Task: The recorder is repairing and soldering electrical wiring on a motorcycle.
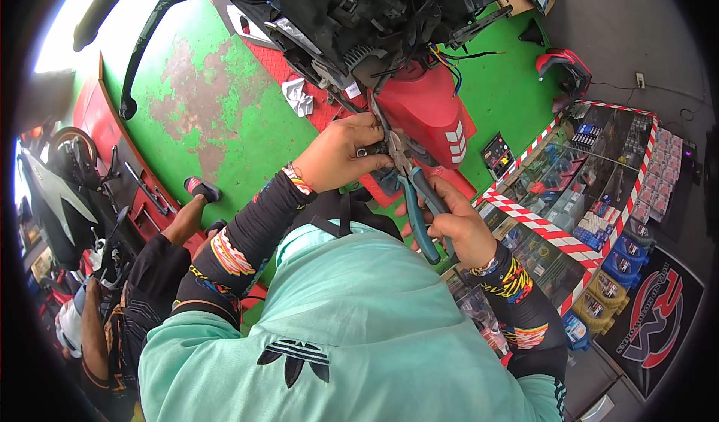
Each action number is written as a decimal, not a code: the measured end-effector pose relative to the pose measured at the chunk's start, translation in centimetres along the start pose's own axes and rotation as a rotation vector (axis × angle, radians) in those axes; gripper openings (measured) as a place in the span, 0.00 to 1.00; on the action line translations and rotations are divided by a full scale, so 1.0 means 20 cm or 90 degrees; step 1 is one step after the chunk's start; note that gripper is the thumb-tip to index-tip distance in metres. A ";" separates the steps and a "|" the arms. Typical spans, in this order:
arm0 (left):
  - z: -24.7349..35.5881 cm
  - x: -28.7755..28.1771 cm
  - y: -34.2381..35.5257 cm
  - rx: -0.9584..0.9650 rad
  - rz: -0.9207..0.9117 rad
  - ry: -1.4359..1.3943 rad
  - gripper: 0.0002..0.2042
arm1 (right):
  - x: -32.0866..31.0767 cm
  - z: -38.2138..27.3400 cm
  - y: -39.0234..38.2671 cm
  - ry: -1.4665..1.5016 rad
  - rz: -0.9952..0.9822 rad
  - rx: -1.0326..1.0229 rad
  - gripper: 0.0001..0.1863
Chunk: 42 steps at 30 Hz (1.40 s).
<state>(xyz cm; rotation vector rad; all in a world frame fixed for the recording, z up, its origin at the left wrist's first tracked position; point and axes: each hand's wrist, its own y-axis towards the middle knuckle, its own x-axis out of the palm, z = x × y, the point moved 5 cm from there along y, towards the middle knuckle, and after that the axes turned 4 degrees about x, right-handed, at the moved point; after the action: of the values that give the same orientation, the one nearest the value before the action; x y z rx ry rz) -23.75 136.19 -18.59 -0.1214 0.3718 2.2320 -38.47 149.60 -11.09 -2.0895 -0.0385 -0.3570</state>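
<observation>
My right hand (pixel 458 223) is wrapped round the teal handles of a pair of pliers (pixel 416 206). Their metal jaws point up and left, right beside my left fingertips. Closed in a pinch, my left hand (pixel 341 152) holds a thin dark cable (pixel 378 110), with a small metal ring showing between the fingers. Whether the jaws bite on the cable is too small to tell. Just beyond both hands is the partly stripped front of a motorcycle (pixel 359 6), with bare dark parts and a red fender (pixel 423 107).
Loose coloured wires (pixel 449 68) hang from the motorcycle. Crumpled white paper (pixel 297 97) lies on a red platform below. A glass display case (pixel 554 190) edged in red and white tape stands to the right. On the left, another person's leg (pixel 187 220) stretches near a red ramp (pixel 112 134).
</observation>
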 end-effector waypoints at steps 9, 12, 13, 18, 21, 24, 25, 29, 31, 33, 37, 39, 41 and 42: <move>0.02 0.01 0.00 -0.006 -0.009 0.008 0.11 | -0.01 -0.02 -0.01 -0.025 0.016 0.007 0.32; 0.01 0.02 0.00 -0.002 -0.007 0.003 0.11 | -0.01 -0.02 -0.01 -0.044 0.029 0.006 0.31; 0.01 0.01 0.00 0.005 -0.002 -0.001 0.11 | 0.00 -0.03 -0.01 -0.046 0.021 0.003 0.31; 0.01 -0.01 0.00 -0.003 -0.009 -0.001 0.15 | 0.02 -0.05 -0.02 -0.011 0.011 -0.006 0.29; 0.04 -0.02 0.00 0.037 0.028 0.023 0.11 | -0.01 -0.05 -0.01 0.012 -0.002 0.007 0.28; 0.02 -0.01 -0.02 -0.026 0.036 -0.033 0.08 | -0.05 -0.05 0.00 -0.071 -0.029 0.000 0.37; 0.02 -0.01 -0.02 -0.028 0.030 -0.030 0.08 | -0.07 -0.04 0.00 -0.064 -0.041 -0.008 0.37; -0.02 -0.04 -0.06 -0.131 0.113 0.008 0.09 | -0.19 0.04 -0.03 -0.156 -0.058 -0.028 0.36; -0.03 -0.02 -0.07 -0.165 0.140 0.008 0.10 | -0.28 0.14 -0.06 -0.218 -0.029 -0.045 0.30; -0.03 0.00 -0.07 -0.175 0.163 -0.070 0.13 | -0.41 0.30 -0.04 -0.309 0.018 -0.007 0.27; -0.03 0.04 -0.08 -0.209 0.105 -0.085 0.16 | -0.67 0.72 0.12 -0.337 0.091 0.019 0.19; -0.04 0.06 -0.08 -0.237 0.084 -0.095 0.17 | -0.77 0.94 0.22 -0.298 0.113 0.019 0.18; -0.05 0.08 -0.08 -0.263 0.100 -0.121 0.18 | -0.89 1.18 0.33 -0.250 0.190 0.150 0.18; -0.06 0.09 -0.08 -0.277 0.126 -0.160 0.18 | -0.91 1.27 0.39 -0.230 0.169 0.139 0.18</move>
<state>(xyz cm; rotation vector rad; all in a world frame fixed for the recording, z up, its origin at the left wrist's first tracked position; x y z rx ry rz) -23.81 138.11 -20.46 -0.0325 -0.2518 2.4571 -48.55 169.11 -34.72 -1.8874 -0.0130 0.1810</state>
